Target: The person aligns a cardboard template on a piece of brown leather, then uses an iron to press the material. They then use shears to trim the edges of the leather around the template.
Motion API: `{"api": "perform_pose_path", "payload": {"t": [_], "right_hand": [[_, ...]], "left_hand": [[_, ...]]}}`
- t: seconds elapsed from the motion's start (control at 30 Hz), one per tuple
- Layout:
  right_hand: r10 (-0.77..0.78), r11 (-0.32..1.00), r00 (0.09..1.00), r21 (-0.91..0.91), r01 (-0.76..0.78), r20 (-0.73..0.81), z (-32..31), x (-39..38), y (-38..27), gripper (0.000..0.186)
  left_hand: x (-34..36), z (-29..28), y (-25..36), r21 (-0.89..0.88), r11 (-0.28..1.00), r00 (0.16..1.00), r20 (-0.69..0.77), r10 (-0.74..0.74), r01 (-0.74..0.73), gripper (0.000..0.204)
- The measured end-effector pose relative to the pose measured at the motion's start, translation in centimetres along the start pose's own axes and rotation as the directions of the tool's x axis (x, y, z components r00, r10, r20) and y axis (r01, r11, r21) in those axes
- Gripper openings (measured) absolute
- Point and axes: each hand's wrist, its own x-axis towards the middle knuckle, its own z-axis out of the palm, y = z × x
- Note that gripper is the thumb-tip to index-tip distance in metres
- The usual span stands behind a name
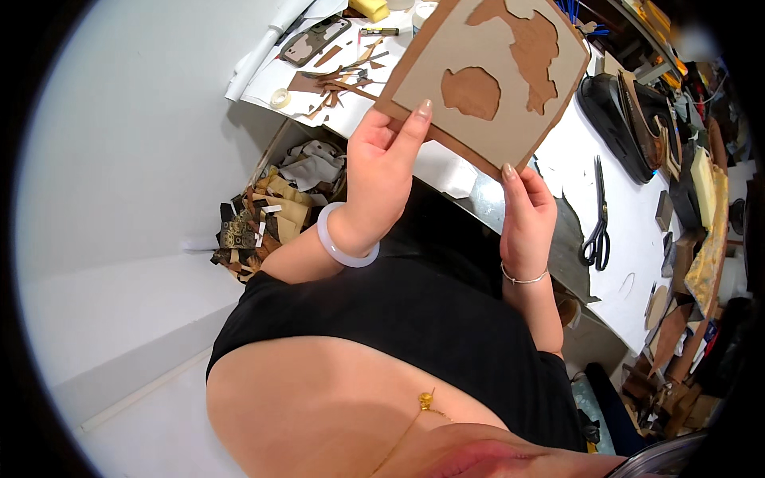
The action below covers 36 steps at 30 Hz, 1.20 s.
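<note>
Raised above the table is a brown sheet, leather by its look, with a beige layer [434, 60] on its face. Two irregular shapes are cut out of that layer, and the brown sheet [472, 94] shows through them. My left hand [381, 163] pinches the lower left corner, thumb on the front and fingers behind. At the lower right corner, my right hand [527, 209] grips the edge between thumb and fingers. The sheet is tilted, and its upper edge runs out of the picture.
On the white table [617, 295] lie black scissors [598, 219], thin brown offcuts [335, 86], a tape roll [280, 98] and a phone [315, 41]. A black bag [613, 119] stands at the right. Scraps [255, 227] fill a bin below left; leather pieces [673, 334] crowd the far right.
</note>
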Motion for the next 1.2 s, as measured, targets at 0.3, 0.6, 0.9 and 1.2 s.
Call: {"api": "perform_pose_path", "payload": {"t": [0.3, 0.6, 0.9, 1.2], "right_hand": [[-0.028, 0.994, 1.0, 0.11, 0.029, -0.01, -1.9, -1.7, 1.3, 0.02], [-0.099, 0.995, 0.994, 0.02, 0.1, -0.055, -2.5, -2.6, 1.2, 0.017], [-0.09, 0.995, 0.995, -0.048, 0.087, -0.053, -2.5, -2.5, 0.9, 0.009], [0.009, 0.999, 0.999, -0.032, -0.011, -0.043, -3.4, -2.4, 0.5, 0.034]], "left_hand": [[-1.6, 1.7, -0.3, 0.068, 0.994, 0.995, 0.067, 0.076, -0.081, 0.038], [-1.4, 2.3, -0.7, 0.011, 0.999, 0.999, 0.02, -0.041, 0.041, 0.04], [-1.4, 2.1, -1.3, -0.024, 0.993, 0.993, -0.009, -0.118, 0.118, 0.032], [-0.6, 1.4, -1.5, -0.015, 0.98, 0.978, -0.062, -0.198, 0.198, 0.023]]}}
